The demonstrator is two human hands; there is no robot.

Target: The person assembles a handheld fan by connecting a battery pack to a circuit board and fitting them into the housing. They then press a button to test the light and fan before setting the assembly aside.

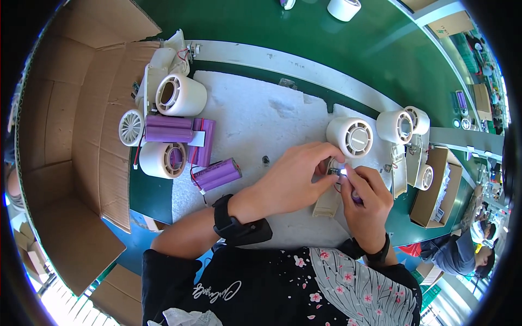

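Observation:
Both hands meet over the right part of a white foam sheet. My left hand pinches a small dark part, with a bright white light glowing at its end. My right hand is closed beside it, its fingertips at the light. A purple battery shows between its fingers, mostly hidden. Below the fingers lies a cream plastic shell, partly covered. Just beyond the hands stands a white round housing with a slotted end.
At left, white housings and purple battery packs sit beside a large open cardboard box. More housings and cream shells stand at right, near a small carton. A pale rail crosses behind the foam. Another person is at far right.

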